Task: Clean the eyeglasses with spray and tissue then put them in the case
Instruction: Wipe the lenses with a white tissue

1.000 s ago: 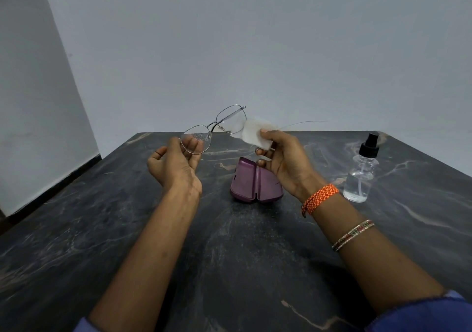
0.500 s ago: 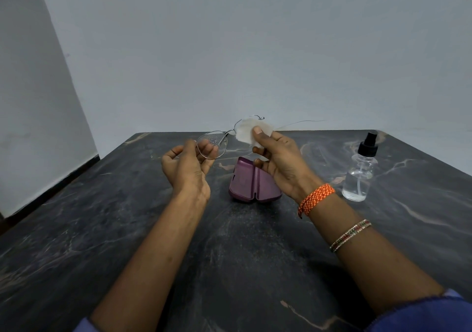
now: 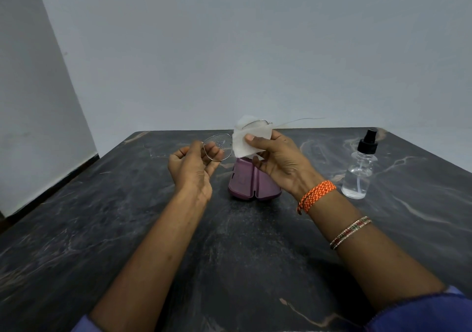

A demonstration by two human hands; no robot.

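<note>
Table (image 3: 76, 255): black stone veined with grey and pale tan streaks. Case (image 3: 251, 185), at centre: plum purple. Tissue (image 3: 251, 140), at 12 o'clock from the case: white. Eyeglasses (image 3: 218, 147): silver wire rim, clear lens dotted with droplets. Bottle (image 3: 358, 176), at 3 o'clock: clear with black cap. Wristbands: woven orange (image 3: 316, 195); red, green and white beaded (image 3: 350, 232). Sleeve (image 3: 421, 313): blue. Wall (image 3: 255, 38): pale grey.

Blue sleeves (image 3: 419, 313), orange woven wristband (image 3: 316, 196), beaded bangles (image 3: 350, 232)
</note>
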